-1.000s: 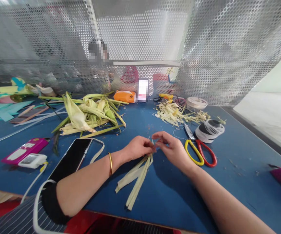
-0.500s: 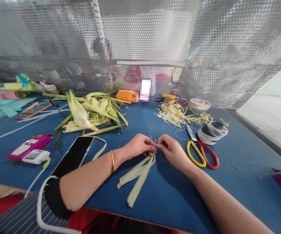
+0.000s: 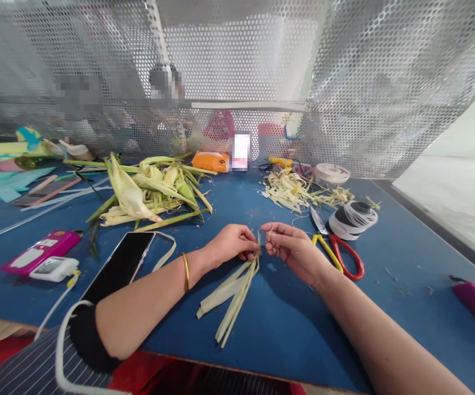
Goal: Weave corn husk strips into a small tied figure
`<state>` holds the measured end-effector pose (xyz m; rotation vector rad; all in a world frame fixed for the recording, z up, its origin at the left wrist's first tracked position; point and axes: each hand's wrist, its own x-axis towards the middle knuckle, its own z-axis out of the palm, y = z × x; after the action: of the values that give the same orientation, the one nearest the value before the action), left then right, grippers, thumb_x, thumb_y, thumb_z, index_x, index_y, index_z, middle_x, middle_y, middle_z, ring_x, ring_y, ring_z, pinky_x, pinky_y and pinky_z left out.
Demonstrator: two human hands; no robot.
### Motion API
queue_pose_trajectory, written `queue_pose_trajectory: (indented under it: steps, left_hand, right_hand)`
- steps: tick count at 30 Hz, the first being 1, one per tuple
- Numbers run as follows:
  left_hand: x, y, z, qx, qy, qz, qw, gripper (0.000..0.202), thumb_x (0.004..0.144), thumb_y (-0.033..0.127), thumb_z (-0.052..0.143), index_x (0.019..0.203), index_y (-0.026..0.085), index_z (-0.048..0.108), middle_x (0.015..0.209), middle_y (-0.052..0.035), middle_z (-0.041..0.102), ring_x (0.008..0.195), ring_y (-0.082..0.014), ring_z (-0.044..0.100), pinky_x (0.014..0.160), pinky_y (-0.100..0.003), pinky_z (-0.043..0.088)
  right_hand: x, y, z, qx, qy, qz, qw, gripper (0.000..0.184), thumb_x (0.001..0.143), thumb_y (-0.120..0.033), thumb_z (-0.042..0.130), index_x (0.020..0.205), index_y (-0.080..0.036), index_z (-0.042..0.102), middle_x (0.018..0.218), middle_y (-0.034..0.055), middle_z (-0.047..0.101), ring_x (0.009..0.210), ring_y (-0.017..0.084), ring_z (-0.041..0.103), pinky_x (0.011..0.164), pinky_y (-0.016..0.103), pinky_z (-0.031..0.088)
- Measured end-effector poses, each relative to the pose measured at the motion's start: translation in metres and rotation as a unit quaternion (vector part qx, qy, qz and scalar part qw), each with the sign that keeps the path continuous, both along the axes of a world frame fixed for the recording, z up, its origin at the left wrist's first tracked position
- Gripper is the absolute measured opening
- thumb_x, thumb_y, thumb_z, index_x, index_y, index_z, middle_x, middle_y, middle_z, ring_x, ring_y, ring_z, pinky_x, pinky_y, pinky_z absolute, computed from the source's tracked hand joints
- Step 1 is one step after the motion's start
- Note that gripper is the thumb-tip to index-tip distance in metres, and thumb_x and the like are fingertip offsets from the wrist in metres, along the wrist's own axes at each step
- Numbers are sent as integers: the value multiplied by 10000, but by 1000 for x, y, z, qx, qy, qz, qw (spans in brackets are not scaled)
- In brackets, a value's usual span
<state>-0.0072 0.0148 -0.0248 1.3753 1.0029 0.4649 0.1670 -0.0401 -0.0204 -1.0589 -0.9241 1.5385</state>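
My left hand (image 3: pixel 233 243) pinches a bunch of pale green corn husk strips (image 3: pixel 237 293) near its gathered top end. The strips fan out below the fingers toward the table's front edge. Just to the right, my right hand (image 3: pixel 290 247) is closed, thumb against forefinger, on a thin white thread (image 3: pixel 264 241) beside the top of the bunch. Whether the thread goes right around the strips is hidden by the fingers. Beyond my right hand lie scissors (image 3: pixel 340 257) with one yellow and one red handle, next to a spool of white thread (image 3: pixel 353 220).
A pile of corn husks (image 3: pixel 151 189) lies behind my left hand, with shredded husk (image 3: pixel 287 189) at the back right. A black-screened phone (image 3: pixel 118 263), a purple device (image 3: pixel 42 252) and an orange packet (image 3: pixel 210 161) are on the blue table (image 3: pixel 402 318). A perforated screen (image 3: pixel 237 60) stands behind.
My right hand has drawn slightly away from my left, its fingers now turned and curled around the thread. My left hand keeps the husk bunch in place. The view has shifted slightly.
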Motion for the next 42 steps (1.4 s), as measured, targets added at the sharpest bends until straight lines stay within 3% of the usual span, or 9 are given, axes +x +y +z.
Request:
queue_pose_trajectory:
  steps: [3,10,12,17,21,29,33,36,42]
  left_hand:
    - [0,0,-1,0,1,0,1000,246,702,270,793,759,152,585,678,-16,699,578,-111,649,534,-210,457]
    - [-1,1,1,2,0,-4,1000,204,708,225,775,749,148,591,628,1,683,546,-95,631,517,-192,443]
    - [0,0,2,0,1,-1,1000,163,730,207,749,763,144,602,610,7,671,541,-96,630,515,-192,442]
    - [0,0,5,-17,-7,9,1000,112,755,188,717,786,129,627,718,-39,718,590,-107,659,534,-197,455]
    - [2,-1,7,-21,5,27,999,103,744,170,724,764,128,633,702,-34,716,577,-102,649,528,-196,452]
    - [2,0,7,-2,11,31,999,79,724,135,707,734,139,629,564,18,639,529,-94,605,486,-187,436]
    - [0,0,7,19,3,23,1000,121,691,167,737,744,143,630,584,18,645,528,-86,583,476,-182,415]
    - [0,-1,8,23,1,31,999,168,658,203,770,730,143,630,581,24,634,526,-84,567,485,-188,414]
    - [1,0,1,57,10,31,998,147,645,194,758,707,150,632,595,26,635,531,-93,562,505,-206,425]
  right_hand:
    - [2,-1,2,13,-16,10,1000,350,658,-341,781,953,-176,688,693,-17,596,603,104,557,610,250,460]
    - [0,2,-7,67,-227,28,971,375,747,-532,657,864,-176,651,600,-41,543,510,104,466,515,250,375]
    - [1,2,-9,86,-310,37,946,318,719,-476,692,842,-189,638,596,-47,545,506,104,443,496,243,334]
    - [6,0,-7,130,-519,1,845,107,731,-290,696,773,-221,625,615,-46,563,580,131,490,549,251,320]
    - [9,0,-6,159,-558,36,813,113,799,-259,643,696,-215,660,719,-8,608,670,143,536,607,255,343]
    - [5,-3,-5,211,-477,86,849,161,815,-242,605,662,-202,633,671,-25,576,635,121,527,591,237,367]
    - [0,1,-12,178,-392,1,903,83,825,-270,560,823,-206,612,757,-12,627,604,123,581,571,244,426]
    - [-5,4,-20,151,-304,-41,940,184,822,-232,517,1003,-209,543,933,19,657,578,115,637,580,257,495]
    - [-8,7,-28,169,-362,-7,917,230,810,-128,465,1010,-222,531,937,16,699,541,105,640,556,242,493]
